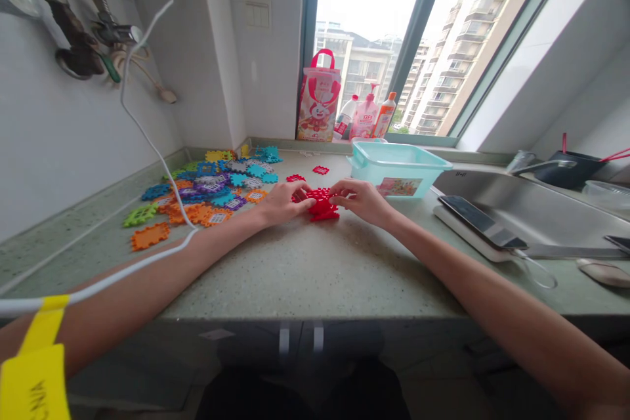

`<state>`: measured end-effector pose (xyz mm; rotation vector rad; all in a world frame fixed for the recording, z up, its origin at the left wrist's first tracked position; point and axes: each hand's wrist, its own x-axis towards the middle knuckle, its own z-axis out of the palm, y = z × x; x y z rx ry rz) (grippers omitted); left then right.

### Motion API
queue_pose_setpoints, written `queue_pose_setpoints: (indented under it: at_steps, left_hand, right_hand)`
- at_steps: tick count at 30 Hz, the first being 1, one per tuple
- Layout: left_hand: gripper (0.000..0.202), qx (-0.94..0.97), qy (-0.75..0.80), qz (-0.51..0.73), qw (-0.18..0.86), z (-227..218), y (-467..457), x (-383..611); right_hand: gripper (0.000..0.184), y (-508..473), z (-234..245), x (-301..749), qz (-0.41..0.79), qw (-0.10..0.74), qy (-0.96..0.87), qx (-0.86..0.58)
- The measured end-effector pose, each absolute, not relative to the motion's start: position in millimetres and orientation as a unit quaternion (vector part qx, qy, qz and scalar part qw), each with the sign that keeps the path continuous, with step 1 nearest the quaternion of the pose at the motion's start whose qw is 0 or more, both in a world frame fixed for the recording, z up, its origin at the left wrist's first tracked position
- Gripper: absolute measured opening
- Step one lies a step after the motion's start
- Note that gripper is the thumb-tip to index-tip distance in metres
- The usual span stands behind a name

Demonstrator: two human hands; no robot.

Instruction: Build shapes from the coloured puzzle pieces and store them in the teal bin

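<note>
Red interlocking building tiles stand joined in a small structure on the counter, with one part lying near the base. My left hand grips the structure's left side, thumb in front and fingers behind. On its right side, my right hand pinches the top edge between thumb and fingers. How the tiles join at the back is hidden by my fingers. Just behind my hands lie a loose red tile and another red tile beside my left hand.
A heap of coloured tiles spreads at the left. Behind my right hand stands a turquoise plastic tub. A phone lies on a white block by the steel sink. A white cable hangs across my left forearm. Bottles line the window.
</note>
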<state>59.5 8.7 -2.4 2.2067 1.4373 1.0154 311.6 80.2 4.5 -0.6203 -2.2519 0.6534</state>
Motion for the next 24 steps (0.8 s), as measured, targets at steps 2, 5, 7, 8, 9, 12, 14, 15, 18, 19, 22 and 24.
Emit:
queue_pose_setpoints:
  at_steps: [2,5,7,8,9,12,14,15,18,19,22,24]
  left_hand:
    - [0.032,0.773,0.499,0.361,0.152,-4,9,61]
    - [0.029,0.769,0.493,0.374,0.157,-4,9,61]
    - [0.031,0.773,0.487,0.374,0.16,-5,10,59]
    - [0.033,0.778,0.481,0.369,0.163,-5,10,57]
    - [0.035,0.785,0.473,0.363,0.169,-5,10,55]
    - [0.044,0.788,0.46,0.351,0.213,-4,10,53]
    - [0.052,0.773,0.462,0.356,0.248,-3,8,56]
    - [0.055,0.767,0.465,0.36,0.256,-3,7,58]
    - [0.058,0.762,0.48,0.366,0.234,-2,4,65]
    - [0.055,0.762,0.486,0.367,0.218,-1,3,67]
    - [0.041,0.765,0.497,0.368,0.18,1,1,65]
    - [0.039,0.774,0.494,0.36,0.165,3,2,60]
  right_hand:
    - [0.032,82,1,311,0.292,0.356,-0.857,-0.232]
    - [0.039,83,-4,310,0.354,0.347,-0.835,-0.239]
    - [0.05,83,-6,309,0.384,0.342,-0.819,-0.255]
    - [0.053,84,-7,309,0.395,0.339,-0.812,-0.263]
    - [0.056,84,-8,309,0.403,0.336,-0.807,-0.27]
    - [0.056,85,-9,308,0.424,0.329,-0.797,-0.278]
    - [0.055,86,-9,308,0.431,0.328,-0.795,-0.274]
    - [0.055,87,-9,308,0.431,0.328,-0.796,-0.271]
    - [0.055,88,-8,309,0.415,0.324,-0.806,-0.269]
    - [0.055,88,-8,309,0.406,0.323,-0.811,-0.269]
    - [0.05,90,-2,313,0.37,0.325,-0.83,-0.262]
    - [0.044,90,5,319,0.341,0.323,-0.844,-0.258]
